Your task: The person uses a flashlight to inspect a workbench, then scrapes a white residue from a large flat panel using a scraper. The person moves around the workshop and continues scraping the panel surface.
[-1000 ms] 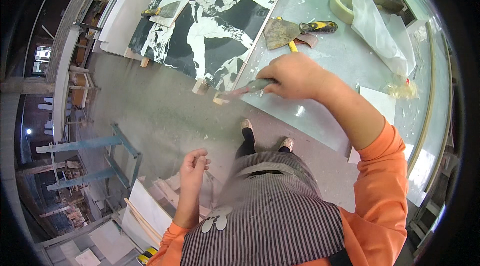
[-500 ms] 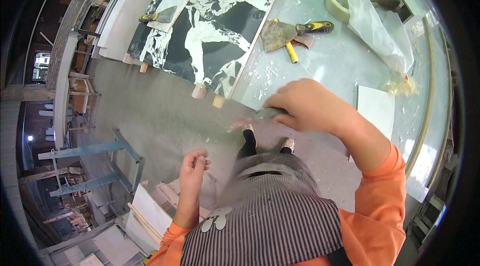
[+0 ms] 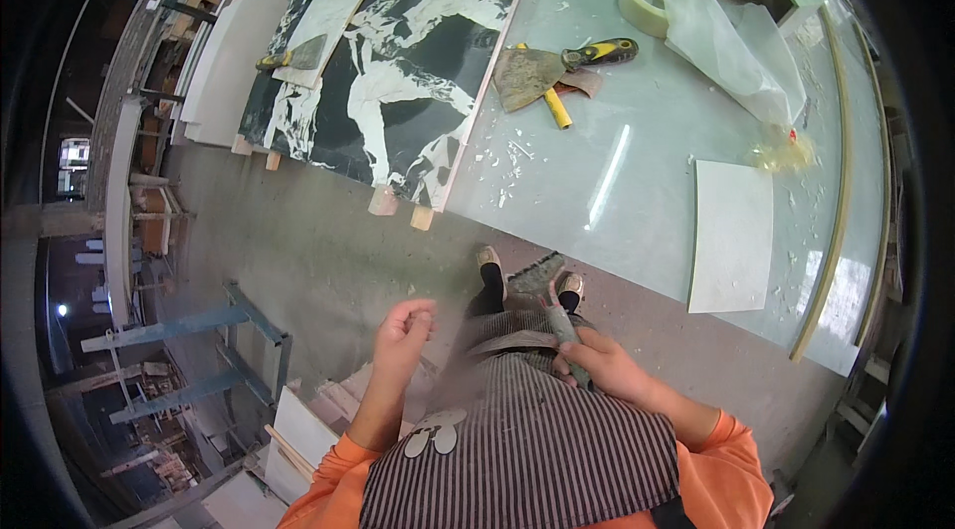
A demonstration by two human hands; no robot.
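Observation:
My right hand (image 3: 605, 362), low in front of the apron, is closed around the grey-green handle of a hand tool (image 3: 537, 275). A thin bent neck joins the handle to a wide grey head with a dark, rough edge; its exact kind is unclear. My left hand (image 3: 403, 335) is raised over the floor, its fingers curled in and nothing visible in them. On the grey-green tabletop (image 3: 557, 161) ahead, a wide putty knife (image 3: 532, 80) with a black-yellow handle lies across a yellow-handled tool (image 3: 557, 109), beside white crumbs.
Left on the table is a black-and-white marbled slab (image 3: 418, 42), bearing a pale tile (image 3: 338, 17) and a second scraper (image 3: 298, 55). Tape roll (image 3: 637, 4), clear plastic (image 3: 731, 47) and a white panel (image 3: 731, 236) lie rightward. A blue metal frame (image 3: 179, 325) stands left.
My right hand has swung down from the table's edge to my waist with the tool, whose head now points away from me. My left hand has shifted slightly right. The view has moved a little.

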